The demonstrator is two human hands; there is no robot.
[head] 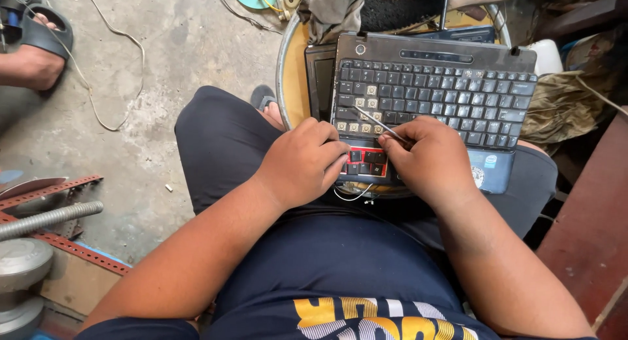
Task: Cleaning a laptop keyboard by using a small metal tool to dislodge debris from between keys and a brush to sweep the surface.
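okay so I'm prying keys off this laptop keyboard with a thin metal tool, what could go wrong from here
The thin metal tool in your right hand points into bare key sockets; a slip could scratch or bend them. The loose black keycaps by your left hand could slide off onto the concrete floor. The laptop lies across your lap and a round stool, so it may tip if pressed hard.

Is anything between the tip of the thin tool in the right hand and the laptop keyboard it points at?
Nothing visible does. The right hand holds the thin metal tool slanted up and left, its tip at the bare key sockets on the keyboard. The left hand rests below that spot, beside loose keys, not across it.
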